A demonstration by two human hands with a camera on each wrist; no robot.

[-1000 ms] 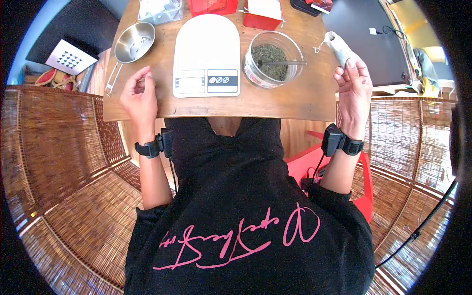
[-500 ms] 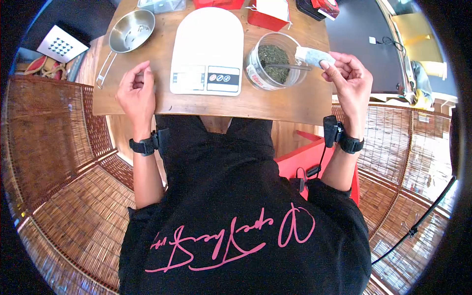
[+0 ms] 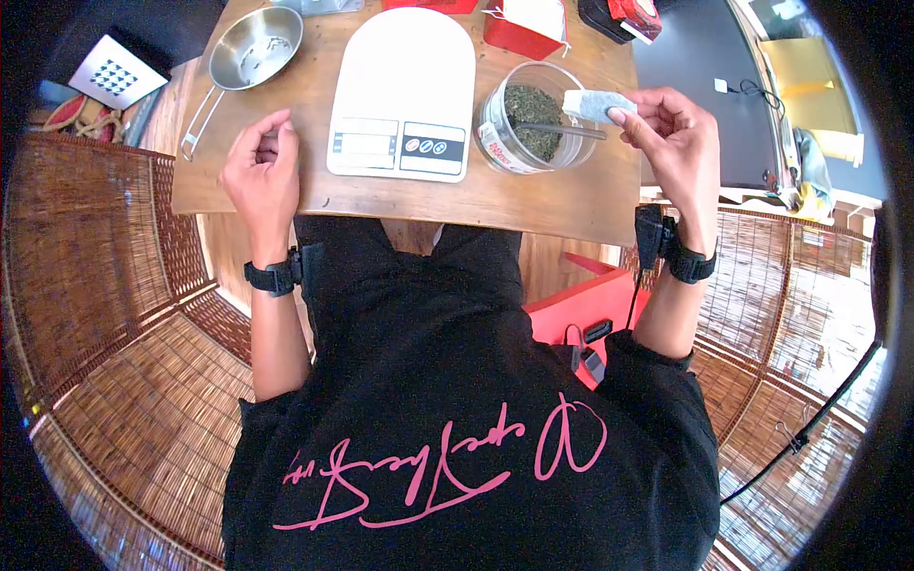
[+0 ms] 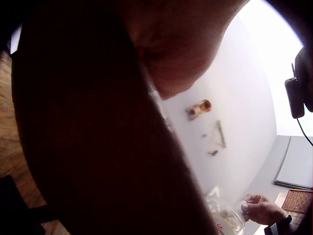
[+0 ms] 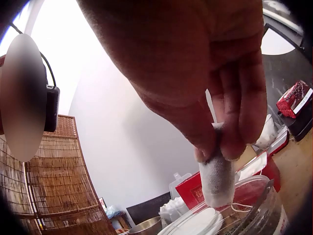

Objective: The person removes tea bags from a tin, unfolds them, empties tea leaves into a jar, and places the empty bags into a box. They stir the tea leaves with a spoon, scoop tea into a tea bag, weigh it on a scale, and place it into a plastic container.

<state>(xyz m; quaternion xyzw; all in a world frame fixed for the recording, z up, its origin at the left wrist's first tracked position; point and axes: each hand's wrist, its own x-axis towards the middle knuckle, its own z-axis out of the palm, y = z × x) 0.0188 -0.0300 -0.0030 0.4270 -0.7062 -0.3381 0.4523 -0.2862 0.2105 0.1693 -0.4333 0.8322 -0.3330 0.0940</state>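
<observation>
Right hand (image 3: 678, 133): grasping; thumb and fingers pinch a small, thin white tube-shaped pouch (image 3: 596, 106) with greyish contents showing through
Pouch: held over the right-hand rim of a round, transparent plastic tub (image 3: 495, 145); whether it touches the rim cannot be told
Left hand (image 3: 262, 176): released; fingers loosely curled around nothing, near the front edge of the brown wooden bench (image 3: 333, 198)
Tub: holds dark green leafy flakes (image 3: 526, 101); a slim grey utensil (image 3: 562, 129) lies across its rim
Scale: a flat white kitchen scale (image 3: 405, 76), just left of the tub
Pan: a round silver metal pan (image 3: 228, 63), left of the scale; small scraps inside
Box: a red box (image 3: 514, 40), behind the tub
</observation>
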